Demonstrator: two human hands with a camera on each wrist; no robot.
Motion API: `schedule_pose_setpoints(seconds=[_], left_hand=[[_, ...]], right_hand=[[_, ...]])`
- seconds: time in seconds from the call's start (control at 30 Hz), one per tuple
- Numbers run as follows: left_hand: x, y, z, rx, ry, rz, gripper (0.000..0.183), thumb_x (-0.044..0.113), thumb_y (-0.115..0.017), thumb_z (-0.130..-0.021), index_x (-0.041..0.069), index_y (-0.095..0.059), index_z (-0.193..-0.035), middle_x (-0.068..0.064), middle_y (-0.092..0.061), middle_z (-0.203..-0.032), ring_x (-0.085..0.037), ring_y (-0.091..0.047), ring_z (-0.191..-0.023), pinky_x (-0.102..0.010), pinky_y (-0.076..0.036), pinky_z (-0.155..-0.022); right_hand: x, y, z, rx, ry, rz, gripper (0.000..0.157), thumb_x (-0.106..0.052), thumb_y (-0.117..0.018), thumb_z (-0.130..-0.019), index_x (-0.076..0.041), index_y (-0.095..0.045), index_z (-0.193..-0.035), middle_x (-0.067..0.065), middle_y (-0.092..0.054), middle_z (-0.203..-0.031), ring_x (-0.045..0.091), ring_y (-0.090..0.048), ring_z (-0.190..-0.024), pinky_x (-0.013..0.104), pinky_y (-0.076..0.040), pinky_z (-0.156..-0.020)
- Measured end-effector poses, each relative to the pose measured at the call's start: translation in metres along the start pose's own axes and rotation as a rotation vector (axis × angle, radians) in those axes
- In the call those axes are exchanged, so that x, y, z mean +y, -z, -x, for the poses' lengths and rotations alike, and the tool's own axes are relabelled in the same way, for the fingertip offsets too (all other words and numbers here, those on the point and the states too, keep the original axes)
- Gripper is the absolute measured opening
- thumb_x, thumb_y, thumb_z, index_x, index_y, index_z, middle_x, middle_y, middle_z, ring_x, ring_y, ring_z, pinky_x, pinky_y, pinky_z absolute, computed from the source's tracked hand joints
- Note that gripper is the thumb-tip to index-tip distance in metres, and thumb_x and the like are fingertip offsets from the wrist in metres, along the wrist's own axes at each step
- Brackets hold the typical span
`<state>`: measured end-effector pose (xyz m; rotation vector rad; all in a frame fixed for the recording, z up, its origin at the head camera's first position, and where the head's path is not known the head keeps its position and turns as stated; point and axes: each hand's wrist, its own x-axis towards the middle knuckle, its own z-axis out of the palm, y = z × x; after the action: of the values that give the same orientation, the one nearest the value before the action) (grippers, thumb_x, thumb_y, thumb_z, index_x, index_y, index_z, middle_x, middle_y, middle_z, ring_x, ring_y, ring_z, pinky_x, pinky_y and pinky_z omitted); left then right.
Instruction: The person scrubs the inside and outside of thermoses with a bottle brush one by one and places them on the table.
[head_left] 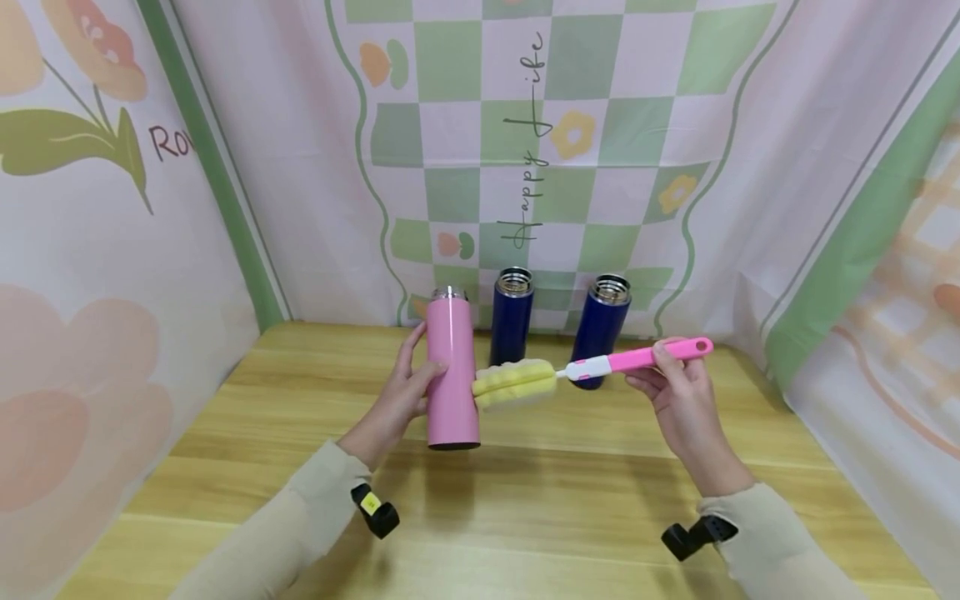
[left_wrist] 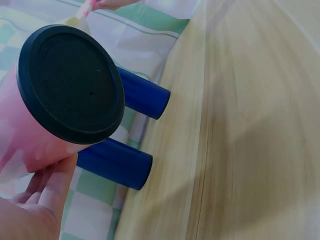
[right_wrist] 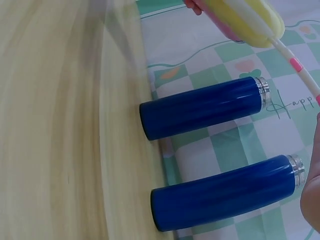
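A pink thermos bottle (head_left: pixel 452 375) is gripped by my left hand (head_left: pixel 405 383) and held above the table, roughly upright, its steel mouth uppermost. Its black base (left_wrist: pixel 72 85) faces the left wrist camera. Between thumb and fingers my right hand (head_left: pixel 678 400) pinches the pink handle of a bottle brush (head_left: pixel 652 357). The yellow sponge head (head_left: pixel 517 383) points left, and in the head view it meets the pink bottle's side; whether they touch I cannot tell. Behind stand two dark blue thermos bottles, one in the middle (head_left: pixel 512 321) and one further right (head_left: pixel 600 325), both without lids.
The wooden table (head_left: pixel 540 517) runs back to a green-and-white checked cloth (head_left: pixel 517 125) hanging behind the blue bottles. Printed cloth walls close in the left and right sides. A small black wrist camera (head_left: pixel 375 510) is strapped over the left sleeve, another (head_left: pixel 697 537) over the right.
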<state>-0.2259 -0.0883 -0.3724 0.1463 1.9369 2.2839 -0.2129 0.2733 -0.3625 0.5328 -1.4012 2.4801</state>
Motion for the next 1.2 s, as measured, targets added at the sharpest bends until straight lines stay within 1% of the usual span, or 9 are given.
schedule_pose_setpoints(seconds=[0.13, 0.23, 0.37, 0.5, 0.67, 0.8, 0.9, 1.0, 1.2], left_hand=[[-0.002, 0.000, -0.001, 0.006, 0.013, -0.022, 0.087, 0.029, -0.070, -0.092, 0.046, -0.015, -0.157, -0.026, -0.055, -0.133, -0.039, -0.063, -0.110, -0.053, -0.053, -0.087], [-0.004, 0.000, -0.002, 0.004, 0.012, -0.062, 0.097, 0.031, -0.079, -0.087, 0.047, -0.013, -0.157, -0.025, -0.060, -0.126, -0.036, -0.066, -0.104, -0.051, -0.054, -0.085], [-0.007, 0.000, -0.004, -0.004, 0.005, -0.090, 0.104, 0.031, -0.083, -0.083, 0.046, -0.011, -0.156, -0.025, -0.061, -0.123, -0.035, -0.067, -0.102, -0.050, -0.054, -0.085], [-0.008, 0.000, -0.003, -0.011, 0.013, -0.081, 0.100, 0.028, -0.082, -0.084, 0.049, -0.014, -0.154, -0.024, -0.057, -0.127, -0.035, -0.065, -0.104, -0.050, -0.055, -0.085], [-0.007, -0.001, -0.003, -0.011, 0.027, -0.050, 0.096, 0.026, -0.081, -0.085, 0.050, -0.017, -0.153, -0.023, -0.050, -0.130, -0.037, -0.063, -0.107, -0.050, -0.055, -0.085], [-0.006, -0.002, -0.003, -0.017, 0.037, -0.031, 0.095, 0.025, -0.080, -0.085, 0.051, -0.018, -0.153, -0.022, -0.051, -0.131, -0.037, -0.063, -0.108, -0.051, -0.055, -0.085], [-0.005, -0.001, -0.002, -0.011, 0.035, -0.044, 0.093, 0.024, -0.079, -0.086, 0.050, -0.020, -0.153, -0.022, -0.055, -0.129, -0.036, -0.065, -0.104, -0.051, -0.055, -0.083], [-0.004, 0.000, -0.002, -0.007, 0.035, -0.064, 0.090, 0.024, -0.078, -0.086, 0.050, -0.023, -0.152, -0.021, -0.058, -0.127, -0.035, -0.066, -0.102, -0.050, -0.056, -0.081], [-0.002, 0.000, -0.001, -0.019, 0.042, -0.062, 0.087, 0.025, -0.077, -0.088, 0.049, -0.024, -0.153, -0.020, -0.058, -0.132, -0.035, -0.064, -0.109, -0.049, -0.054, -0.084]], right_hand=[[0.000, -0.003, -0.002, 0.007, 0.005, -0.001, 0.006, -0.008, -0.047, -0.106, -0.003, -0.049, -0.108, 0.011, -0.070, -0.094, 0.022, -0.073, -0.083, 0.029, -0.058, -0.074], [-0.001, -0.005, -0.004, 0.010, 0.004, -0.008, 0.007, -0.010, -0.048, -0.106, -0.003, -0.049, -0.109, 0.011, -0.070, -0.096, 0.022, -0.073, -0.085, 0.030, -0.058, -0.076], [-0.002, -0.007, -0.008, 0.040, 0.009, 0.003, 0.010, -0.012, -0.050, -0.105, -0.003, -0.047, -0.110, 0.011, -0.070, -0.099, 0.021, -0.073, -0.087, 0.030, -0.057, -0.078], [-0.002, -0.009, -0.012, 0.083, 0.024, 0.029, 0.014, -0.014, -0.052, -0.104, -0.003, -0.046, -0.110, 0.011, -0.069, -0.099, 0.021, -0.073, -0.087, 0.028, -0.057, -0.079], [-0.001, -0.009, -0.016, 0.101, 0.042, 0.003, 0.017, -0.013, -0.054, -0.104, -0.002, -0.045, -0.112, 0.012, -0.069, -0.098, 0.021, -0.073, -0.085, 0.028, -0.057, -0.078], [-0.001, -0.009, -0.018, 0.120, 0.045, -0.006, 0.021, -0.014, -0.055, -0.103, -0.001, -0.044, -0.115, 0.011, -0.069, -0.098, 0.020, -0.073, -0.084, 0.028, -0.057, -0.078], [-0.002, -0.010, -0.020, 0.145, 0.045, 0.009, 0.024, -0.016, -0.056, -0.103, -0.001, -0.043, -0.116, 0.012, -0.069, -0.099, 0.020, -0.073, -0.085, 0.028, -0.057, -0.078], [-0.002, -0.011, -0.021, 0.167, 0.048, 0.002, 0.024, -0.017, -0.057, -0.102, -0.002, -0.044, -0.116, 0.013, -0.069, -0.100, 0.021, -0.073, -0.087, 0.029, -0.057, -0.079], [-0.003, -0.013, -0.022, 0.189, 0.044, -0.036, 0.022, -0.016, -0.058, -0.102, -0.002, -0.045, -0.114, 0.014, -0.070, -0.101, 0.023, -0.073, -0.089, 0.029, -0.057, -0.079]])
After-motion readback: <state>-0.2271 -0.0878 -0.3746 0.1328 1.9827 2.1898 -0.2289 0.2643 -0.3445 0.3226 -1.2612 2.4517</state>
